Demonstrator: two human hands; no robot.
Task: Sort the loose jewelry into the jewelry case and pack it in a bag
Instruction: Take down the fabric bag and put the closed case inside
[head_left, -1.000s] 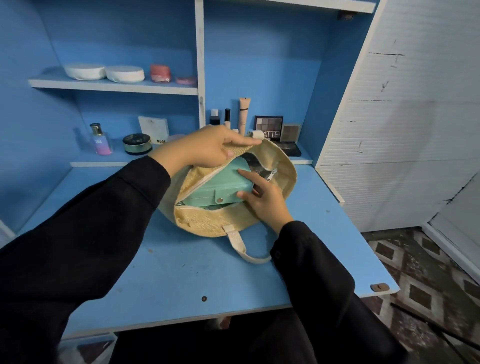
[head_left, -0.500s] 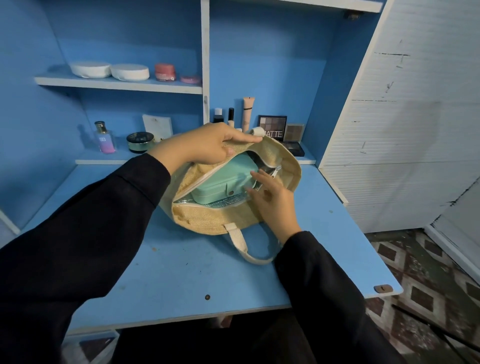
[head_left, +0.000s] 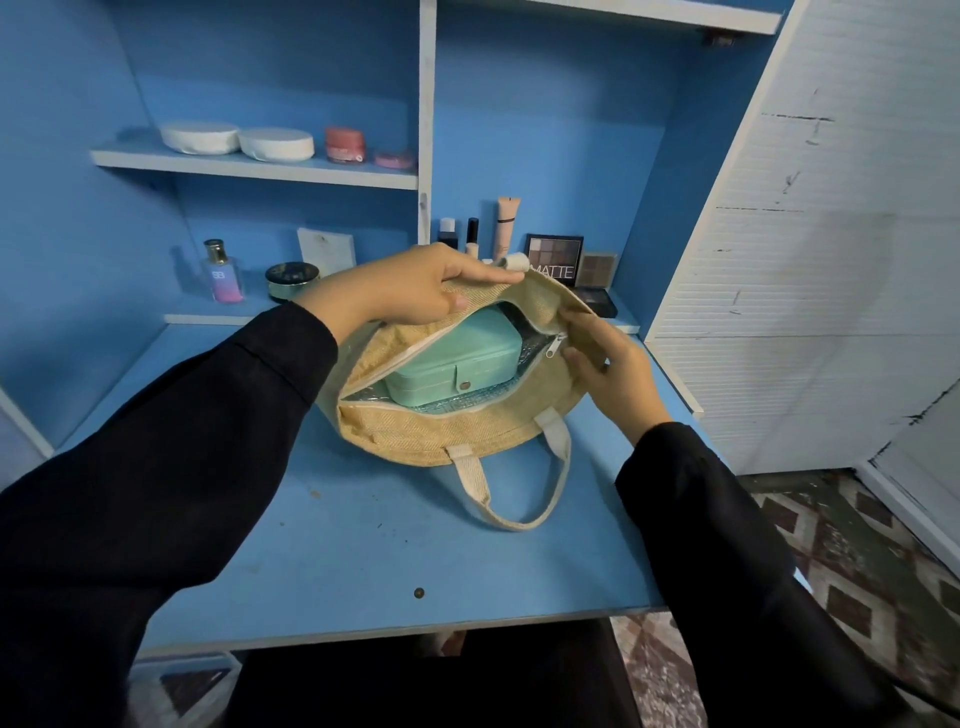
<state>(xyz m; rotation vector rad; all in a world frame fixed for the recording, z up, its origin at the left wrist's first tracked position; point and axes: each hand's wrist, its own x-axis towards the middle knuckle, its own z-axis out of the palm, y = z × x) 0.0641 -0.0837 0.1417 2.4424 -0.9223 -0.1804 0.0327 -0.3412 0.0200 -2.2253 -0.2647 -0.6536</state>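
A tan woven bag (head_left: 447, 434) with cream handles lies on the blue desk, its zipped mouth held open. Inside it sits the closed mint-green jewelry case (head_left: 457, 364), snap tab facing me, resting on the silver lining. My left hand (head_left: 410, 291) grips the upper flap of the bag's opening and lifts it. My right hand (head_left: 602, 358) is at the right end of the opening, fingers curled round the bag's edge beside the metal zipper pull (head_left: 555, 345). No loose jewelry is in sight.
Behind the bag, a low shelf carries a perfume bottle (head_left: 221, 273), a round tin (head_left: 292, 278), tubes and eyeshadow palettes (head_left: 555, 257). White pads and pink jars sit on the upper shelf (head_left: 260, 166). A white wall panel stands to the right; patterned floor lies below it.
My right hand left the case and moved to the bag's right edge by the zipper pull. The case now lies deeper in the bag. My left hand kept the flap raised.
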